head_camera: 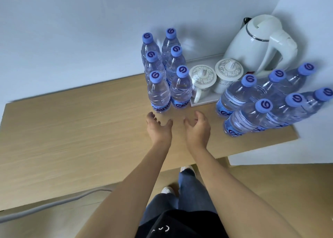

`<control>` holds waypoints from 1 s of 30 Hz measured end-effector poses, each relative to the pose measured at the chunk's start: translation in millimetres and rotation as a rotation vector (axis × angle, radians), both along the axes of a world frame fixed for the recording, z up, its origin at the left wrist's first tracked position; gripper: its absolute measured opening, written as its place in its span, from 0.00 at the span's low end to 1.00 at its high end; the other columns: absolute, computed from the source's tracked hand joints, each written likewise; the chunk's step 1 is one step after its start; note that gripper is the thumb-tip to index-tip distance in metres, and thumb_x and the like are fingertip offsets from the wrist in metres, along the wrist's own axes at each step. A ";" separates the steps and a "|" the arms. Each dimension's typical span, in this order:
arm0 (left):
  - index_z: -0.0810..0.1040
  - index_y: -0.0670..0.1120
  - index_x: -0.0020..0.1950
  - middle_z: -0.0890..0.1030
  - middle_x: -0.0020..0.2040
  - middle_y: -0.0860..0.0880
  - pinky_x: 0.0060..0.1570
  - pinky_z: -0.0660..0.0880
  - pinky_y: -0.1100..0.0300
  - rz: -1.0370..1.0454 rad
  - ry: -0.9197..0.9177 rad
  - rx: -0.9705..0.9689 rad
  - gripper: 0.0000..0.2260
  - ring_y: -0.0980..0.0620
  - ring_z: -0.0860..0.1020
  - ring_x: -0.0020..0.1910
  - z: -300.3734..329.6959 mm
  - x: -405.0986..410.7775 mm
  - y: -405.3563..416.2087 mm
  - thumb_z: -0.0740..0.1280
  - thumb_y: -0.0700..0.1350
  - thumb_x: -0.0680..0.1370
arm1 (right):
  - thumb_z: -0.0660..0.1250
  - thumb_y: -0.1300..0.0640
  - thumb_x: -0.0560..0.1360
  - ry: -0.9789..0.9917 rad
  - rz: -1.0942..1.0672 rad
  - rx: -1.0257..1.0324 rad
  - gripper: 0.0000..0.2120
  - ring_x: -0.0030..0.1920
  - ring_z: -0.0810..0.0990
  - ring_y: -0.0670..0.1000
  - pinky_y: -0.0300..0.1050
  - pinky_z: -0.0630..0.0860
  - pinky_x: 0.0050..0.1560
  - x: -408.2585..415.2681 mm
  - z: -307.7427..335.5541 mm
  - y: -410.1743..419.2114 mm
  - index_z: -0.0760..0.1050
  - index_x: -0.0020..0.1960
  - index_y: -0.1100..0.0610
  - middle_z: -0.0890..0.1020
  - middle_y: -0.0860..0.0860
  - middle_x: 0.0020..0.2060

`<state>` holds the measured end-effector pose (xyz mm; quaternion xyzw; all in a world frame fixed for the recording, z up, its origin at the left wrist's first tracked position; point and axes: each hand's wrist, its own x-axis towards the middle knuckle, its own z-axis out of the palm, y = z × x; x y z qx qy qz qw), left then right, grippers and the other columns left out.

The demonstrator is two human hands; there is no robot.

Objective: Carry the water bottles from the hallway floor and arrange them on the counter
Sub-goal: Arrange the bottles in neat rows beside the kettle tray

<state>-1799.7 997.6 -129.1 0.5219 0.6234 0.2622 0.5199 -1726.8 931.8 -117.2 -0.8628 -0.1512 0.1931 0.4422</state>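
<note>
Tabletop (72, 129): pale wood against a white wall.
Left bottles (167, 71): six upright in two rows, by the wall.
Right bottles (266, 100): six more, clustered near the edge.
Between them: white tray (203, 103) with two lidded cups (202, 79), kettle (259, 43) behind.
Left hand (158, 126): loosely spread, empty, just before the nearest bottles.
Right hand (197, 127): likewise relaxed, empty.

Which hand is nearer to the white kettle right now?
Right. The right hand hovers open over the counter, below and left of the kettle. The left hand is farther left, just in front of the left bottle cluster.
</note>
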 end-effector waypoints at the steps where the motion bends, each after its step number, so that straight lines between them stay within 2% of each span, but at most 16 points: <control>1: 0.63 0.44 0.72 0.70 0.68 0.47 0.60 0.71 0.55 0.004 -0.014 -0.023 0.31 0.48 0.73 0.63 3.9 0.5 -12.5 0.73 0.41 0.73 | 0.70 0.56 0.77 0.007 -0.016 0.004 0.21 0.61 0.77 0.56 0.55 0.73 0.61 -3.0 2.6 -13.0 0.72 0.68 0.62 0.78 0.57 0.61; 5: 0.67 0.44 0.69 0.72 0.66 0.47 0.60 0.72 0.55 -0.150 -0.046 -0.061 0.25 0.48 0.74 0.63 22.6 9.4 -56.2 0.72 0.40 0.74 | 0.68 0.55 0.78 0.019 -0.097 -0.029 0.18 0.61 0.76 0.54 0.50 0.72 0.61 -8.0 11.8 -64.4 0.73 0.66 0.60 0.78 0.54 0.61; 8: 0.71 0.42 0.66 0.74 0.63 0.48 0.64 0.71 0.57 -0.340 -0.084 0.037 0.21 0.52 0.73 0.61 45.4 27.8 -73.2 0.71 0.37 0.74 | 0.69 0.57 0.78 0.012 -0.172 -0.039 0.16 0.61 0.76 0.54 0.47 0.71 0.59 -0.4 16.1 -98.0 0.74 0.64 0.61 0.79 0.54 0.60; 12: 0.72 0.45 0.66 0.75 0.60 0.54 0.60 0.72 0.61 -0.571 -0.157 0.168 0.22 0.56 0.72 0.60 85.0 59.2 -91.3 0.72 0.38 0.74 | 0.71 0.58 0.76 -0.010 -0.268 -0.015 0.18 0.60 0.76 0.55 0.43 0.69 0.55 27.3 24.6 -131.4 0.72 0.63 0.60 0.79 0.54 0.58; 15: 0.71 0.45 0.68 0.76 0.62 0.53 0.58 0.71 0.64 -0.675 -0.212 0.293 0.24 0.57 0.74 0.60 107.8 82.3 -94.0 0.72 0.38 0.74 | 0.72 0.60 0.74 0.006 -0.211 0.046 0.21 0.60 0.76 0.54 0.42 0.69 0.57 47.9 27.7 -138.7 0.72 0.65 0.60 0.78 0.55 0.59; 19: 0.72 0.49 0.69 0.76 0.61 0.56 0.61 0.71 0.62 -0.822 -0.147 0.426 0.25 0.62 0.73 0.59 127.8 107.8 -96.1 0.73 0.40 0.74 | 0.74 0.61 0.72 0.024 -0.097 0.079 0.22 0.61 0.76 0.56 0.45 0.71 0.60 73.8 25.0 -139.0 0.74 0.64 0.62 0.79 0.56 0.59; 22: 0.74 0.52 0.69 0.76 0.62 0.58 0.62 0.71 0.61 -0.859 -0.088 0.433 0.22 0.65 0.71 0.60 129.0 117.7 -100.9 0.71 0.41 0.75 | 0.74 0.59 0.73 0.028 -0.035 0.060 0.20 0.58 0.78 0.58 0.49 0.72 0.58 86.8 20.0 -141.8 0.75 0.62 0.63 0.82 0.57 0.56; 26: 0.78 0.50 0.65 0.79 0.62 0.51 0.59 0.75 0.57 -0.783 -0.029 0.510 0.17 0.61 0.73 0.59 122.6 125.0 -114.4 0.70 0.39 0.76 | 0.73 0.55 0.74 0.032 0.010 0.062 0.16 0.54 0.79 0.58 0.50 0.73 0.55 98.4 16.8 -147.1 0.78 0.58 0.63 0.83 0.57 0.51; 30: 0.79 0.49 0.63 0.79 0.59 0.54 0.56 0.73 0.62 -0.712 -0.002 0.556 0.16 0.66 0.72 0.56 118.5 126.9 -121.7 0.70 0.39 0.76 | 0.72 0.56 0.75 0.035 0.042 0.059 0.15 0.54 0.80 0.57 0.46 0.71 0.54 102.8 14.0 -149.9 0.78 0.56 0.64 0.84 0.57 0.51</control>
